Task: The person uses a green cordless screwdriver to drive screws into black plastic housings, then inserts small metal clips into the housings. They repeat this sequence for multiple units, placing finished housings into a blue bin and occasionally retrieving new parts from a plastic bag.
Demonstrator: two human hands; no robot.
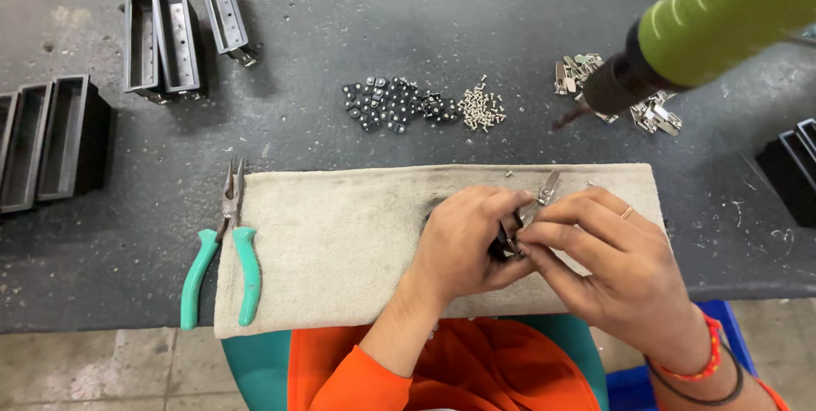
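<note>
Both hands meet over the near middle of a cloth (340,241) spread on the desk (382,45). The left hand (463,245) and the right hand (599,262) pinch one small metal clip (537,198) between fingertips, its bright end poking up between them. The clip looks light, stiff and slick, with thin edges; a grip across its flat sides near the base seems safest, since the tip is narrow. The cloth under it is soft and should stop a dropped part from bouncing. Left of the hands, teal-handled pliers (223,249) lie over the cloth's edge, well apart. The cloth's left half offers open room; its near edge runs along the desk's edge. Farther off sit black caps (393,105), screws (482,110) and more clips (656,115). A green-gripped driver (680,37) hangs over the right. Black trays (174,37) stand far left.
</note>
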